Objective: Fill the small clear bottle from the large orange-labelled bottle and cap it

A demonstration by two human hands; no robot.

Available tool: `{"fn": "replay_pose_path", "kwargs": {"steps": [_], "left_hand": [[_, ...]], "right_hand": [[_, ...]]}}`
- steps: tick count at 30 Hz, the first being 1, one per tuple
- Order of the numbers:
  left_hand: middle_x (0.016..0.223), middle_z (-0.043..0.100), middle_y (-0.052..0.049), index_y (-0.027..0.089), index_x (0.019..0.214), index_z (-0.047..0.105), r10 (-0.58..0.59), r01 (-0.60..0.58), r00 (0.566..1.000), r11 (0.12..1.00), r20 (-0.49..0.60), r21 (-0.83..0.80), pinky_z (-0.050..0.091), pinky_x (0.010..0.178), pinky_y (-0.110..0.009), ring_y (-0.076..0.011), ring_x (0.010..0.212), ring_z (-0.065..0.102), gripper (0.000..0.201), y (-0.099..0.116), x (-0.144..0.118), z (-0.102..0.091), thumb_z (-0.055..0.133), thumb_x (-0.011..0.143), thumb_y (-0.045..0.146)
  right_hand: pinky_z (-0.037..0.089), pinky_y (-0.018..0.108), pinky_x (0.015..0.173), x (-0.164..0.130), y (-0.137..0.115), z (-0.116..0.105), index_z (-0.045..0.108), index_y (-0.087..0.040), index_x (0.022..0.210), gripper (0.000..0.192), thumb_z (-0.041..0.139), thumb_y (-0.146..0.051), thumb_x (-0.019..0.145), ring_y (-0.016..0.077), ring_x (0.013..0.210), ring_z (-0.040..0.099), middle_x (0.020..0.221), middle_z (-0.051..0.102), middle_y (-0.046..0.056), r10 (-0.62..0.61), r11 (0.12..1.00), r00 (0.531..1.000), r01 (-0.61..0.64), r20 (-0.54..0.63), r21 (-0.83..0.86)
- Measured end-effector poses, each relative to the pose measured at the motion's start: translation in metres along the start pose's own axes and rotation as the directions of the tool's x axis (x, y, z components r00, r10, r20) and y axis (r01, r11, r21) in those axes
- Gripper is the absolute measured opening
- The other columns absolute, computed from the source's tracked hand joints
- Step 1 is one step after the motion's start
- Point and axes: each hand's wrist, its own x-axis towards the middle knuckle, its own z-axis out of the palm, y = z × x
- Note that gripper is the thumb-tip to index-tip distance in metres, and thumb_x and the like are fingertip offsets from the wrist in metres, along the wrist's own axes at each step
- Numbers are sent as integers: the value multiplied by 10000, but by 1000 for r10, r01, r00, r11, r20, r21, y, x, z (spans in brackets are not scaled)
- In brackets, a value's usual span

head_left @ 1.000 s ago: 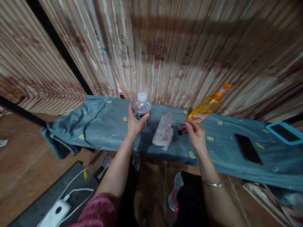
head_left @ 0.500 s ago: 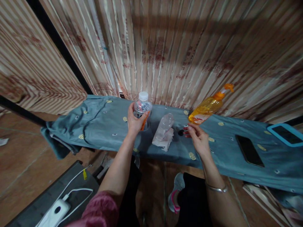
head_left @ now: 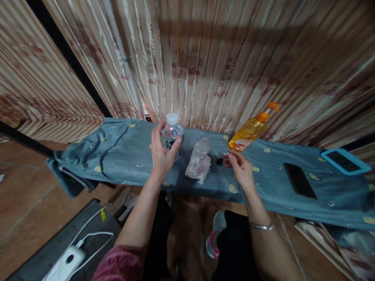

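Observation:
A clear plastic bottle with a white cap stands upright at the middle left of the cloth-covered surface. My left hand curves around its near left side, thumb and fingers spread apart; it looks loose, and whether the fingertips touch is unclear. Right of it, a smaller clear plastic bottle lies on a folded white cloth. My right hand hovers with loosely bent, parted fingers beside a small round black object. Just beyond those fingers, an orange pump bottle stands, leaning right in the picture.
A black phone and a blue-framed tablet-like device lie on the right of the teal patterned cloth. A pleated curtain hangs behind. At lower left, a white device with cables rests on a dark surface.
My left hand's grip on the clear bottle has loosened, its fingers spreading. The bottle's orange marking no longer shows; a dark one does. My right hand has barely moved. The view has shifted slightly.

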Motion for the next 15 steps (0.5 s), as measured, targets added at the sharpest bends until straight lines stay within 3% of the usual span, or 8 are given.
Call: {"fn": "replay_pose_path", "kwargs": {"steps": [2,4,8,11,15], "left_hand": [[1407,660,-138,240,1445,556,48,-45,996,998,78,-38,528,1151,-487,-297,1345,633,588,15,-15,1,702,969,553],[1403,668,-138,245,1433,562,29,-13,983,996,179,-93,525,1165,-485,-297,1338,649,567,19,-37,11,725,959,509],[1600,526,-214,219,1560,412,-190,226,937,969,294,-95,433,1249,-580,-399,1514,514,988,3,-75,50,925,747,447],[1605,529,-213,210,1569,382,-290,343,896,933,336,-110,409,1268,-566,-397,1511,518,1131,-8,-80,77,991,631,379],[1435,677,-154,188,1497,472,-374,436,851,895,368,-98,509,1180,-483,-353,1354,659,993,-6,-69,90,966,641,286]], "right_hand": [[613,341,765,1,2,3,657,-171,1242,401,666,-504,1019,154,852,679,1058,695,46,5,1000,1000,-5,7,-16],[616,349,778,1,5,6,652,-173,1258,406,662,-502,1022,159,865,685,1076,698,51,17,999,1000,-16,20,-46],[623,393,848,4,10,7,642,-177,1297,415,653,-492,1027,182,942,699,1144,699,68,41,984,999,-35,27,-177],[611,447,935,8,13,-4,634,-187,1332,433,669,-481,1017,218,1069,691,1261,679,92,60,934,998,-57,-2,-352],[601,472,970,12,21,-15,630,-190,1346,440,692,-461,1005,231,1105,685,1287,672,97,132,803,991,-112,-9,-585]]}}
